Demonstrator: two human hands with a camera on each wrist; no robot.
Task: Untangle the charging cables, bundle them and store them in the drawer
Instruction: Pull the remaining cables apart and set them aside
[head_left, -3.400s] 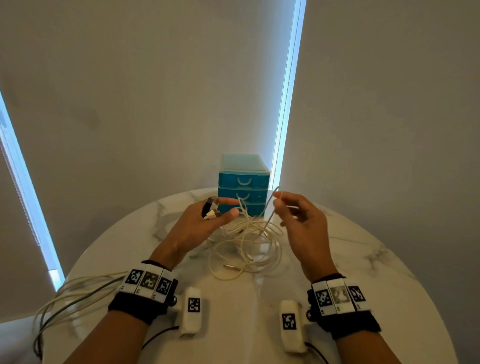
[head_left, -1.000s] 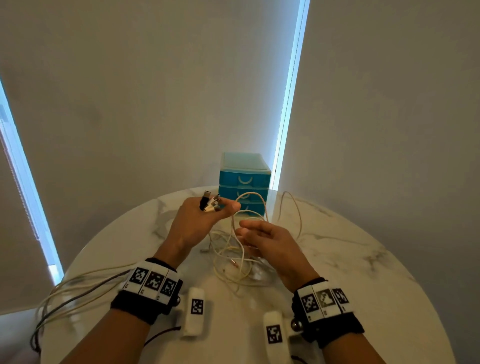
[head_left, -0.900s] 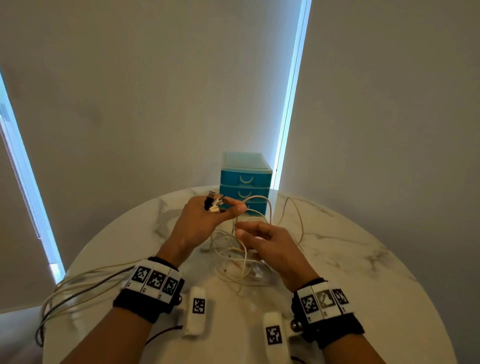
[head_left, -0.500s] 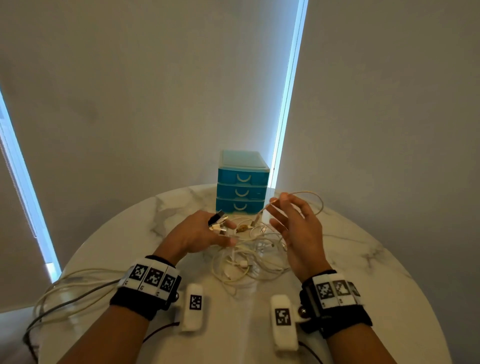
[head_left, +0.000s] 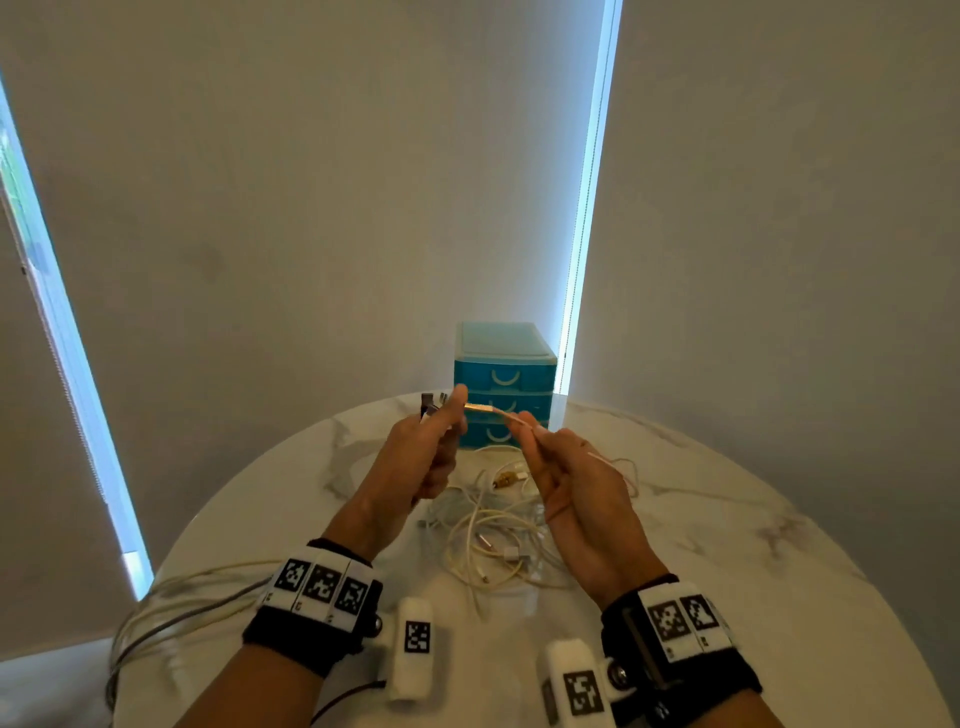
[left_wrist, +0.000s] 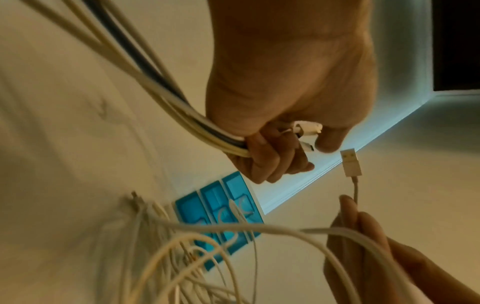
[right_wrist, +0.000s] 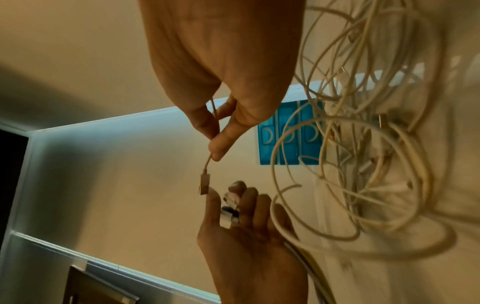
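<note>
Cables (head_left: 493, 535) lie in a loose cream tangle on the marble counter (head_left: 727, 545), just below and between both wrists. Up above it, the right hand (head_left: 576, 499) pinches one thin cable (right_wrist: 207, 162) between thumb and forefinger, a short way behind its USB plug (left_wrist: 350, 163), and offers that plug toward the left hand (head_left: 415, 467). The left hand is fisted round a gathered bunch of cable ends (left_wrist: 303, 133), thumb raised, the plug tip right at it. Both hands are lifted clear of the counter, palms turned inward, out in front of the blue drawer unit (head_left: 504, 379), whose three drawers look closed. My read: tuck this plug in flush with the others so all ends line up, then draw the cable slowly out of the tangle; yank it and the loops may knot tighter.
</note>
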